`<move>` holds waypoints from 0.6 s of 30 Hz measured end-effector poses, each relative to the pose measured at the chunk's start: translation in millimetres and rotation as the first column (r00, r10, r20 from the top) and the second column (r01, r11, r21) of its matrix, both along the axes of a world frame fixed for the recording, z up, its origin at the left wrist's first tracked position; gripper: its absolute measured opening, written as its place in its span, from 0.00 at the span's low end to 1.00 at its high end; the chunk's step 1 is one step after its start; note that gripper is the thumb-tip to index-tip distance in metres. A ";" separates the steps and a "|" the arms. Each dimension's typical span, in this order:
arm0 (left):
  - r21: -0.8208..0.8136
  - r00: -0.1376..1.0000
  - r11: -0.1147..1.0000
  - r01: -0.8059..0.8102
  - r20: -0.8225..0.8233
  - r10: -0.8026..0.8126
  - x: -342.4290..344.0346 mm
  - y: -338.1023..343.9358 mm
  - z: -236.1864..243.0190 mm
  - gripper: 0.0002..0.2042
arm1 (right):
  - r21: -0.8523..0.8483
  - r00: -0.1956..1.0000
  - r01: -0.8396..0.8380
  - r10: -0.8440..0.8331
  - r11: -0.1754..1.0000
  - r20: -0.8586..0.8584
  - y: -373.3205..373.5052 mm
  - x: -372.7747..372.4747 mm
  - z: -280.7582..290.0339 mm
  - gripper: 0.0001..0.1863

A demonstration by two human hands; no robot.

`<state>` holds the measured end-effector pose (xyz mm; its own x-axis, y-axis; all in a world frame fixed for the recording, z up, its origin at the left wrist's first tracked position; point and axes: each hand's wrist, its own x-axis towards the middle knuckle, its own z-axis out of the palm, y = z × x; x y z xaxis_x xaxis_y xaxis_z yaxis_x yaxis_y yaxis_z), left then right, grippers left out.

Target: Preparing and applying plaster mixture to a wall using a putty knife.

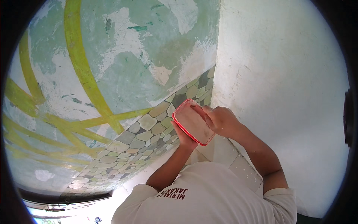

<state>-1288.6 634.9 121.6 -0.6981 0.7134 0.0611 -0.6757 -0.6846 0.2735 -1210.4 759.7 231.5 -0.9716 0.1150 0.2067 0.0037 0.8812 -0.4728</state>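
A shallow red container (pixel 194 121) with rounded corners is held out in front of my chest, its inside coated with a pale, putty-like material. My left hand (pixel 185 137) grips it from beneath and along its left side. At the container's right rim, my right hand (pixel 220 120) is closed, with its fingertips over the inside. A dark reddish strip shows beside those fingers. Whether it belongs to a tool or to the container's bare wall I cannot tell.
On the left rises a green wall (pixel 156 44) with white patches and yellow painted bands. Its lower part is a stone-patterned strip (pixel 147 122). A plain pale wall (pixel 283 74) meets it at a corner on the right. Below lies a tiled floor (pixel 242 170) with white specks.
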 end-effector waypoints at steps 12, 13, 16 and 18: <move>-0.056 0.989 0.988 -0.141 -0.045 0.139 -8.1 -21.2 -30.2 0.35 | -0.282 0.909 -0.414 0.409 0.866 -0.080 -14.6 -17.9 7.8 0.12; -0.060 0.988 0.987 -0.148 -0.042 0.146 -7.5 -21.3 -25.4 0.35 | -0.286 0.906 -0.420 0.415 0.861 -0.079 -11.9 -19.5 10.4 0.12; 0.015 0.985 0.985 -0.173 -0.019 0.173 -6.5 -19.7 -10.6 0.36 | -0.044 0.974 -0.224 0.222 0.974 -0.045 -7.2 -28.4 6.9 0.09; -0.014 0.981 0.982 -0.188 -0.045 0.187 -5.4 -19.5 -4.6 0.36 | -0.022 0.966 -0.252 0.251 0.967 -0.065 -13.0 -29.0 -0.5 0.07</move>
